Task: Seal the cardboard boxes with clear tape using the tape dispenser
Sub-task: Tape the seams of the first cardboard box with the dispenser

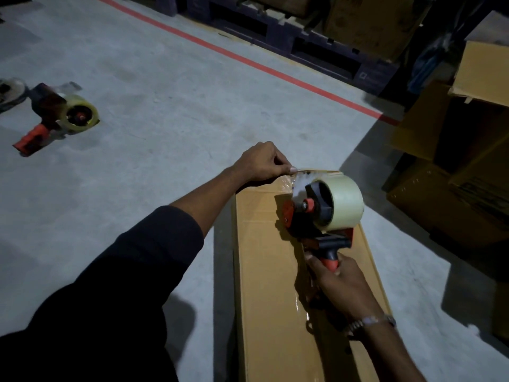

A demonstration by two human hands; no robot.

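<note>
At the far left, a spare tape dispenser (56, 117) with a yellowish roll is lying on its side on the concrete floor (165, 111), well apart from where you are working, and the edge of another roll-like object (11, 91) is showing just beside it at the frame's border. A red line (248, 62) is running diagonally across the floor behind it.

Your left hand (261, 162), reaching out from a dark sleeve (124, 271), is pinching the loose end of the clear tape (298, 179) between thumb and fingertips at the far end of the cardboard box (264, 271); that grip is clenched on the tape. The long, narrow box is lying flat on the floor in front of you, and a glossy strip of tape is already running along its top.

Your right hand (338, 282), wearing a metal bracelet (369, 322) at the wrist, is grasping the red and black handle of the working tape dispenser (321, 213), its grip wrapped firmly around it. The dispenser is sitting over the far part of the box, its pale roll facing right.

At the far right, stacked cardboard cartons (468, 139) are standing in shadow, with dark pallets (303, 40) along the back.
</note>
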